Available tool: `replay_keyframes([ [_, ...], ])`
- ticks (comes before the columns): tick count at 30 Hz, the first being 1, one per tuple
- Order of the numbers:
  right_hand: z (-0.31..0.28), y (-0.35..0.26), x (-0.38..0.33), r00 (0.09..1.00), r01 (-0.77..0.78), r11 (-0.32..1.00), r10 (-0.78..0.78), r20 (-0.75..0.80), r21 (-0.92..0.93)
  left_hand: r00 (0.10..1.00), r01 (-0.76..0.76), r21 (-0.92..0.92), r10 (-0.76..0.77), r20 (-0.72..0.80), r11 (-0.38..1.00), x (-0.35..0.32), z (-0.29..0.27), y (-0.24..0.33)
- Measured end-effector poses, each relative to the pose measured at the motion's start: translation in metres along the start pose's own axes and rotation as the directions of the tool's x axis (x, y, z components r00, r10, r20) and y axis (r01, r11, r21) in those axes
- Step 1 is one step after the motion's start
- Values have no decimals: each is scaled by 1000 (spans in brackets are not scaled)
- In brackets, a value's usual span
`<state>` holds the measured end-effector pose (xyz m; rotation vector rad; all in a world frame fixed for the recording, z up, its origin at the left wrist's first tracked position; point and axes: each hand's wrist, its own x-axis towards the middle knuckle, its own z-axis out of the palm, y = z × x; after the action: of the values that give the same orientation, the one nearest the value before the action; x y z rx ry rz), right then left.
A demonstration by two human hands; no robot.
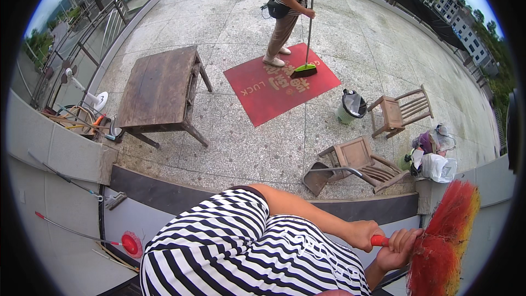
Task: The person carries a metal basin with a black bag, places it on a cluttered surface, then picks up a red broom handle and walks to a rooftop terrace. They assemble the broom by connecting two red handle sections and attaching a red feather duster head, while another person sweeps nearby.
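Note:
Both my hands hold a broom with a red handle and a thick head of red and yellow bristles, raised at the lower right. My left hand is closed round the handle. Nearer the bristles, my right hand has its fingers wrapped about the same handle. Dusty fluff clings to the bristles. Beyond my arms, a long-handled dustpan rests beside a wooden chair.
On a red mat another person sweeps with a green-headed broom. A wooden table stands left. Toward the right are a lined bin, a second chair and bags. A mop leans at left.

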<state>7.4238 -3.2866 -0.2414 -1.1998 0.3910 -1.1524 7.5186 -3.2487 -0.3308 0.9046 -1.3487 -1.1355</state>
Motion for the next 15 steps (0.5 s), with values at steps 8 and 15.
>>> replay_keyframes([
  [8, 11, 3, 12, 997, 37, 997, -33, 64, -61, 973, 219, -44, -215, 84, 975, 4, -16, 21],
  [15, 14, 4, 12, 987, 12, 1000, -9, 163, -20, 992, 129, -122, -127, 23, 984, -8, -14, 10],
])
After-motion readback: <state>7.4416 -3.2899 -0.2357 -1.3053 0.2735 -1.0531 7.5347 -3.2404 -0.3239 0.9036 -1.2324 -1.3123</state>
